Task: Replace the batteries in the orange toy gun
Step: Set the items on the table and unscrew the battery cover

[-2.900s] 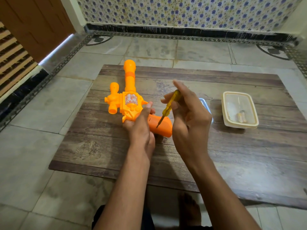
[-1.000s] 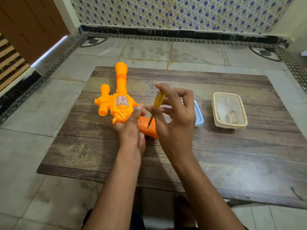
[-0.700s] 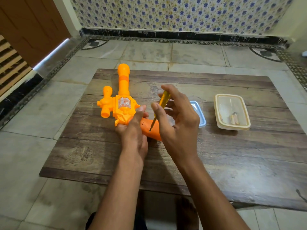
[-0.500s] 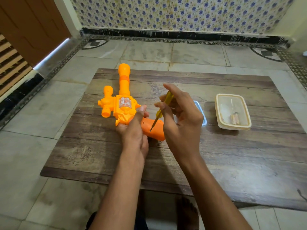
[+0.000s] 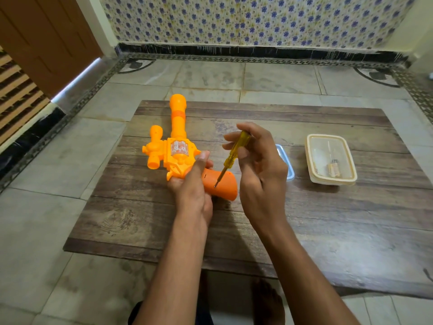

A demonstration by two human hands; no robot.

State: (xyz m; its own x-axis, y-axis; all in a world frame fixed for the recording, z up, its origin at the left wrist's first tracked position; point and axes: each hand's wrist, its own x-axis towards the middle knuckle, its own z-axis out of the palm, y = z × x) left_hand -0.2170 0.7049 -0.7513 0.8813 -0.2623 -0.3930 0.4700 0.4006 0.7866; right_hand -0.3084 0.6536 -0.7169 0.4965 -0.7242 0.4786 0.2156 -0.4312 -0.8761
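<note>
Forearms enter from the near edge of the wooden board (image 5: 304, 242), which lies on a tiled floor (image 5: 46, 219). A bare foot (image 5: 267, 301) shows on the floor just short of that near edge.

Left hand (image 5: 194, 191) grips the orange toy gun (image 5: 178, 151) where body meets grip, fingers curled underneath and thumb extended along the upper face. The gun lies left of the board's centre. Its barrel points toward the far edge and ends close to the far-left corner; its grip points toward the near-right.

Right hand (image 5: 260, 174) pinches the yellow screwdriver (image 5: 232, 156) between thumb and fingertips, the remaining fingers loosely curled. The handle tilts toward the far-right. The metal tip touches the upper face of the gun's grip at a small hole.

Beyond the right hand, a clear lid with a blue rim (image 5: 284, 163) lies flat, largely hidden by the hand. Further toward the right edge sits a cream plastic container (image 5: 314, 177); it holds a small cylindrical item (image 5: 334, 168), too blurred to identify.

Past the far edge, the floor runs to a dark skirting and a blue-flowered tiled wall (image 5: 257, 19). A brown door (image 5: 46, 38) stands at far left.
</note>
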